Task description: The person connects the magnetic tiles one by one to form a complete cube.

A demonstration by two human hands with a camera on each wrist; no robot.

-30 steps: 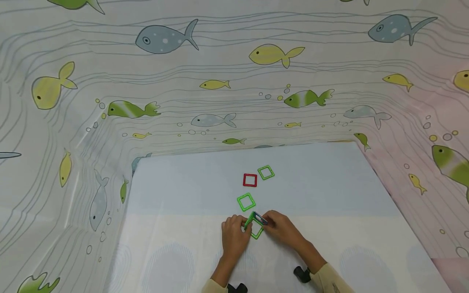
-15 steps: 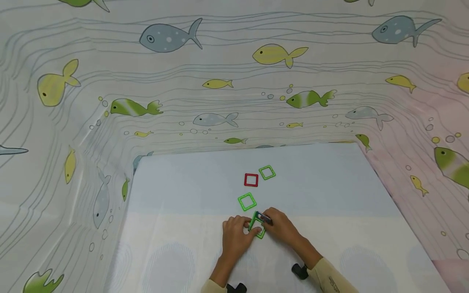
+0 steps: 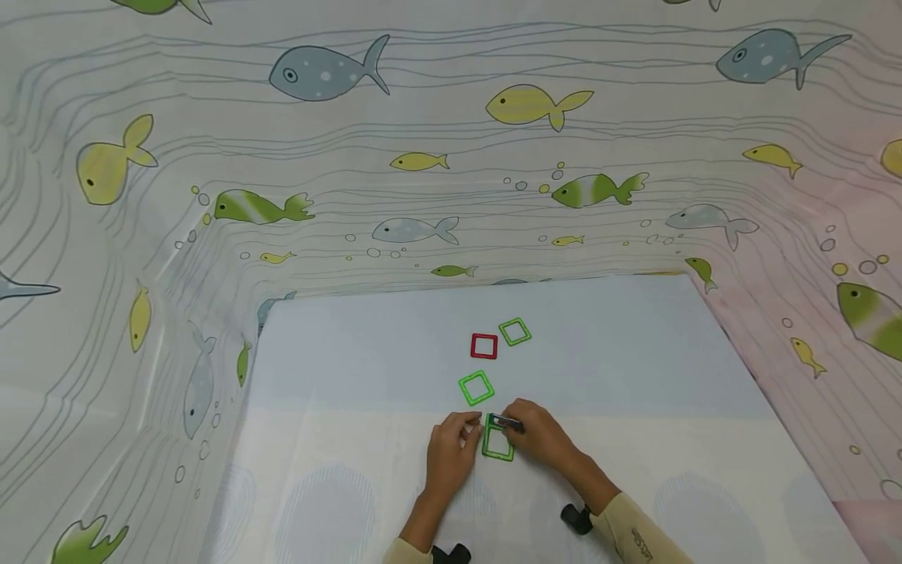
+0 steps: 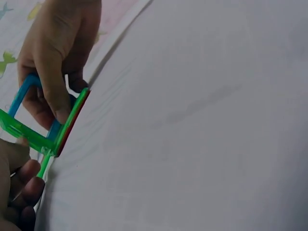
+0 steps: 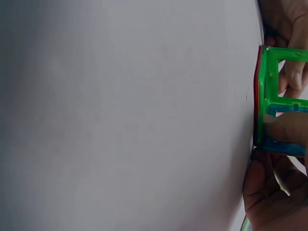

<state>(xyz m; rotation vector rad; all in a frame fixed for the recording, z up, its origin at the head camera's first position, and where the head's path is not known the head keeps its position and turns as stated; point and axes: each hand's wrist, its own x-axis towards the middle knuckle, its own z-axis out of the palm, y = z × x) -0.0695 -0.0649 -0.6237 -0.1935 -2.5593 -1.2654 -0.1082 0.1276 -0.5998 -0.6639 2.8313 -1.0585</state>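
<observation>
A flat green square magnetic tile (image 3: 499,457) lies on the table with a red layer (image 4: 73,124) beneath it, seen from the side in the wrist views. On its left edge stands a second green tile (image 4: 24,132), and at its back stands a blue tile (image 4: 18,100), meeting the green one at a corner. My right hand (image 3: 544,435) pinches the blue tile, its thumb lying inside the frame in the right wrist view. My left hand (image 3: 449,456) is just left of the standing green tile, loosely bent fingertips at its outer face.
Beyond the hands lie a loose green tile (image 3: 476,388), a red tile (image 3: 484,346) and another green tile (image 3: 515,331). The white table (image 3: 352,352) is backed by a fish-patterned cloth (image 3: 437,184). Black wrist cameras (image 3: 578,518) sit by both sleeves.
The left thumb has drawn back from inside the green frame to its left side. The joined tiles have turned, so the flat one now sits nearly square to me. My right hand keeps its pinch.
</observation>
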